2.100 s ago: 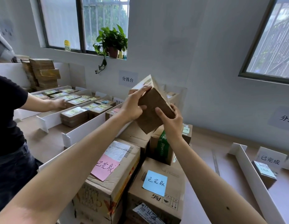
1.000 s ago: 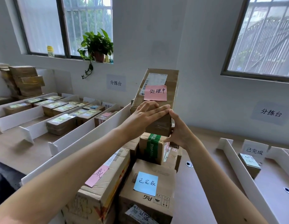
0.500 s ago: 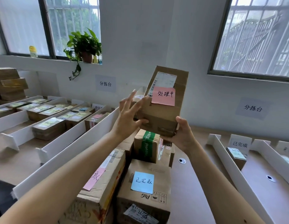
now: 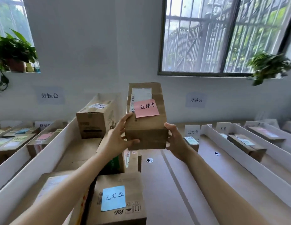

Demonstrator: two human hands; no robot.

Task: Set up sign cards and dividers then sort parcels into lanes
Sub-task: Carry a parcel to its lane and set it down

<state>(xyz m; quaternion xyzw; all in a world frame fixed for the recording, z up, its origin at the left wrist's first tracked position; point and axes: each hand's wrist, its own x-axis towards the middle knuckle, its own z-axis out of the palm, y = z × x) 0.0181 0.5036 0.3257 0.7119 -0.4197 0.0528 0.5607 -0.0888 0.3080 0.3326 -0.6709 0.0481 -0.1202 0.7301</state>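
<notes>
Brown tabletop is stretching out below, and both hands are up over it: left hand is clamping the near left corner of the parcel, thumb across the front; right hand is gripping the right edge, fingers hidden behind. Parcel is hanging in mid-air, pink note partly covering its shipping label. Off right, white dividers are running out of frame; a sign card is peeking past the right wrist
</notes>
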